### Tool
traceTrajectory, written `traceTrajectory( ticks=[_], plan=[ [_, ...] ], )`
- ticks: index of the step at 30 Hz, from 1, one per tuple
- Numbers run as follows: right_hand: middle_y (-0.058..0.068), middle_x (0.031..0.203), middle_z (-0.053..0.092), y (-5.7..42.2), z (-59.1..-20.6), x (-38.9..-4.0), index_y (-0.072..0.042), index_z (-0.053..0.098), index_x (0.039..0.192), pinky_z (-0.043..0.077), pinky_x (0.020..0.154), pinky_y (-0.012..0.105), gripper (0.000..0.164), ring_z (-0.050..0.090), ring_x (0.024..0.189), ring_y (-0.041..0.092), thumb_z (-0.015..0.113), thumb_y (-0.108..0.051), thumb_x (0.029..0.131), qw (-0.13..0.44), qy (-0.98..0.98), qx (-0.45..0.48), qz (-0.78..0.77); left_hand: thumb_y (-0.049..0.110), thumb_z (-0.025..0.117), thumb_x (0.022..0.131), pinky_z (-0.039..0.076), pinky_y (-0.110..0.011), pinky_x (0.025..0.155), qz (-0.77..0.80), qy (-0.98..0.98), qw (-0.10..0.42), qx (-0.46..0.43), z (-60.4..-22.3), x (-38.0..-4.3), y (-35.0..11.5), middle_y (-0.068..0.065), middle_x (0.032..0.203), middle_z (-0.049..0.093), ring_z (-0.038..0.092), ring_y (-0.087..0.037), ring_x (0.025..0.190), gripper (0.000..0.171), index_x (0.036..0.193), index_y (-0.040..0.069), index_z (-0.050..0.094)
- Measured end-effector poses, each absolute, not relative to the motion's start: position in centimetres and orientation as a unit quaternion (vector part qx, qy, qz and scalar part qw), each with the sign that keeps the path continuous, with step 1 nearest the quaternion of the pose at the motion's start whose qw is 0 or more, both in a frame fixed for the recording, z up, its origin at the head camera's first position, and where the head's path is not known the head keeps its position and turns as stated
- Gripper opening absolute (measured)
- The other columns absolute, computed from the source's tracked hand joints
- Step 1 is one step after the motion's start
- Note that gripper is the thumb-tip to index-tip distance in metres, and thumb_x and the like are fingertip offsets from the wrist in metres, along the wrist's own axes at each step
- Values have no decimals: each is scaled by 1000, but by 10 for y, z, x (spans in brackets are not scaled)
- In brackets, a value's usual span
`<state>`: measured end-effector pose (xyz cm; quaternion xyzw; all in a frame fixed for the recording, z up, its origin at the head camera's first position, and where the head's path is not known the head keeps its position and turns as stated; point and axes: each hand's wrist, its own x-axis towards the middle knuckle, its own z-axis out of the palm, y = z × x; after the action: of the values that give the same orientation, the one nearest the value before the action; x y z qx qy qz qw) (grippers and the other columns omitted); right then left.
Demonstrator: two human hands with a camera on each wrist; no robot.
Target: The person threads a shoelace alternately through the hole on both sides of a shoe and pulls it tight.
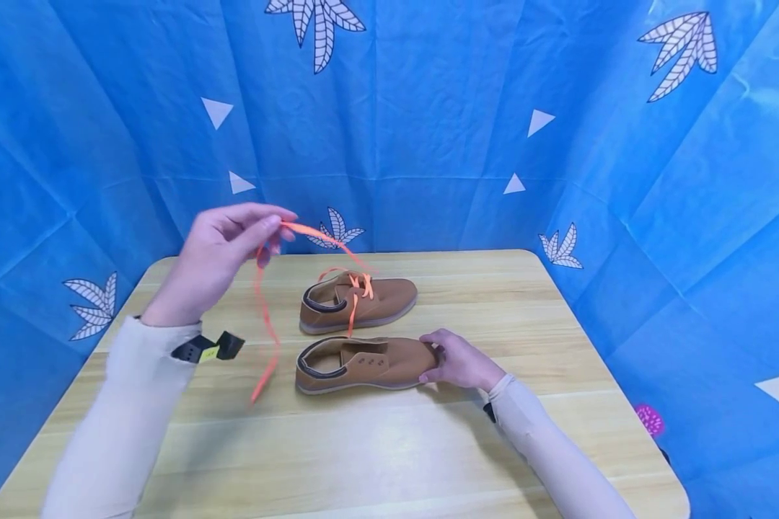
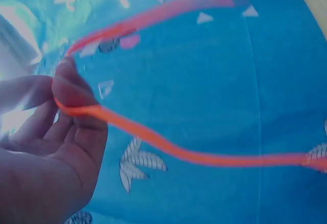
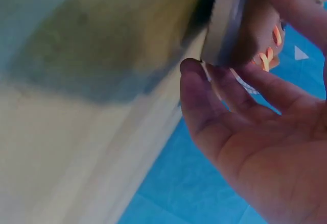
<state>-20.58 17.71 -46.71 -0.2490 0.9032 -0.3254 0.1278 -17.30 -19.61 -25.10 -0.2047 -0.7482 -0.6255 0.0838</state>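
Note:
My left hand [image 1: 216, 249], raised above the left part of the table, pinches an orange shoelace [image 1: 311, 231] between thumb and fingers. One length of the lace hangs down toward the table; the other stretches right, toward the far shoe. In the left wrist view the lace [image 2: 204, 158] bends around the fingertips. A brown shoe [image 1: 399, 358] lies nearest me, toe to the right, its eyelets bare. My right hand [image 1: 462, 362] grips its toe, thumb on the near side and fingers on the far side. In the right wrist view, fingertips [image 3: 191, 76] are at the sole's edge.
Just behind stands a second brown shoe [image 1: 392, 294], parallel to the first, with orange laces [image 1: 366, 287] through it. One lace end drops toward the near shoe. Both shoes are on a light wooden table [image 1: 376, 461], with a blue patterned curtain [image 1: 428, 130] around it.

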Motion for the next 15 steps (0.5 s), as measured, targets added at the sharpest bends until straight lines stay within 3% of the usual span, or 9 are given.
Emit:
traceTrajectory(
  ticks=[4, 9, 15],
  plan=[
    [20, 148, 56, 174, -446, -201, 1, 51, 147, 45, 115, 52, 78, 56, 136, 37, 83, -39, 87, 103, 897, -273, -332, 22, 58, 107, 54, -29, 60, -542, -809, 39, -224, -262, -160, -176, -3, 91, 73, 61, -20, 73, 25, 125, 10, 71],
    [12, 144, 62, 147, -390, -191, -7, 59, 142, 50, 110, 50, 46, 59, 134, 31, 60, -34, 105, 66, 825, -320, -461, 13, 57, 106, 55, -31, 57, -531, -803, -45, -266, -281, -152, -152, -13, 88, 72, 64, -22, 68, 25, 130, 9, 64],
    [9, 133, 70, 112, -341, -179, -8, 66, 133, 48, 114, 47, 43, 65, 127, 27, 48, -39, 110, 138, 739, -359, -553, 16, 57, 107, 59, -31, 66, -554, -781, -121, -263, -303, -152, -133, -14, 86, 70, 66, -23, 72, 26, 133, 13, 59]
  ],
)
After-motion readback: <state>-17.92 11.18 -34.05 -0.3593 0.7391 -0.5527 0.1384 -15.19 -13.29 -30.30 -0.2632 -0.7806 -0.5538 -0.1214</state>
